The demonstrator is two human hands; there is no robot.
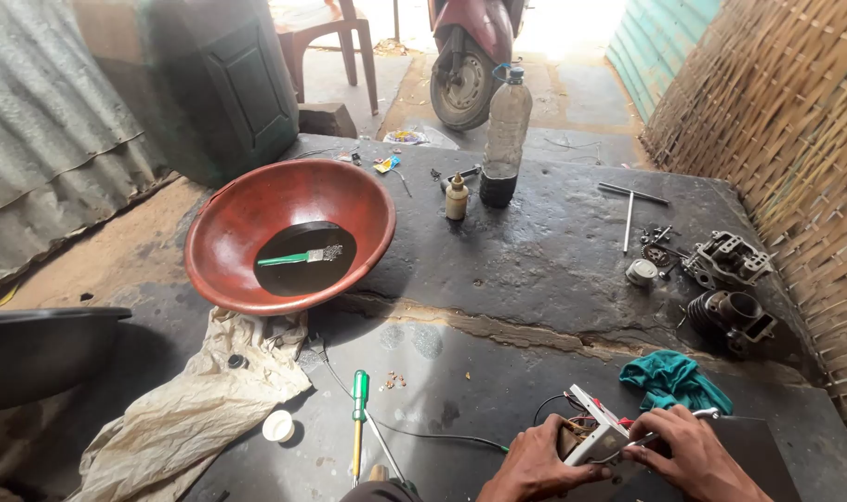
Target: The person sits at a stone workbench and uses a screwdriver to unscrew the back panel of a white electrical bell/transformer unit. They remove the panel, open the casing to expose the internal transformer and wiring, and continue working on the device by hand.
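At the bottom of the view my left hand [533, 465] grips a small white box-shaped electrical unit [598, 430] with wires coming out of it. My right hand [693, 455] holds a thin metal tool [669, 429] against the unit's right side. A thin dark cable [423, 433] runs from the unit to the left across the oily floor. A green-handled screwdriver [359, 409] lies left of my hands.
A red basin [228, 223] holds dark liquid and a green brush [298, 257]. A plastic bottle [505, 130] and small oil bottle [456, 197] stand behind. Engine parts [728, 288], a T-wrench [630, 209], teal rag [674, 379], crumpled sheet [191, 409], scooter wheel [460, 88].
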